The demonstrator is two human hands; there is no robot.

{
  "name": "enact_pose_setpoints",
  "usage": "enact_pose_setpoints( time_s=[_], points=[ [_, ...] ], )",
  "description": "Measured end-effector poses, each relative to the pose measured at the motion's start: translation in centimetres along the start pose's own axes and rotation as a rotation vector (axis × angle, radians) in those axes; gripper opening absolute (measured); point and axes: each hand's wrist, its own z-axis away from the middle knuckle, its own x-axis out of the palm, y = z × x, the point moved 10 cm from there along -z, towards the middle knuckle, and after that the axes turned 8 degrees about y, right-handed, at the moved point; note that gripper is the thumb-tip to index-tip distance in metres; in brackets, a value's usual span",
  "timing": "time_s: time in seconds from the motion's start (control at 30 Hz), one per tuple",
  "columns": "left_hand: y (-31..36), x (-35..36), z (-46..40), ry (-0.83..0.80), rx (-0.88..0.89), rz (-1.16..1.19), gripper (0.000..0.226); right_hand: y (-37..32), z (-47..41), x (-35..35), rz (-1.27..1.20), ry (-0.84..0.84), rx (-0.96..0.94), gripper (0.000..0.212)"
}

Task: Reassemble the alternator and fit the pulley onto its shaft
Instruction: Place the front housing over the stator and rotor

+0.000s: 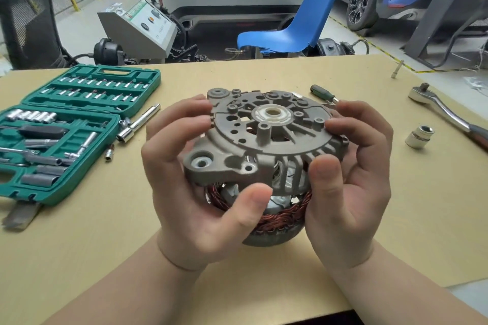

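Grey alternator housing (264,140) gripped both sides, L hand (195,192) & R hand (351,187) fingers curled round it, palms inward

Frame centre: left hand (195,192) and right hand (351,182) grip the alternator (264,140), grey end housing uppermost, copper stator windings (280,219) below. Green socket set case (66,129) sits left, ratchet wrench (446,111) right.

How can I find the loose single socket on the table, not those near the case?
Start at the long chrome ratchet wrench on the right of the beige wooden table. Just left of its handle a short silver socket stands upright, alone, stubbier than the others.
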Motion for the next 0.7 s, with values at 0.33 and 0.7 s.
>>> enact_pose_setpoints(
  time_s=[0.33, 0.7],
  points=[
    [-1.8, 1.2, 0.8, -0.144, -0.328, 0.127, 0.105, -0.1, -0.2, -0.4, 0.022, 0.025, -0.037, 0.036],
    [-2.4, 0.0, 0.7, -0.191, -0.250, -0.151, 0.093, 1.2, 0.5, 1.2, -0.192, -0.140, 0.152, 0.078]
  ],
)
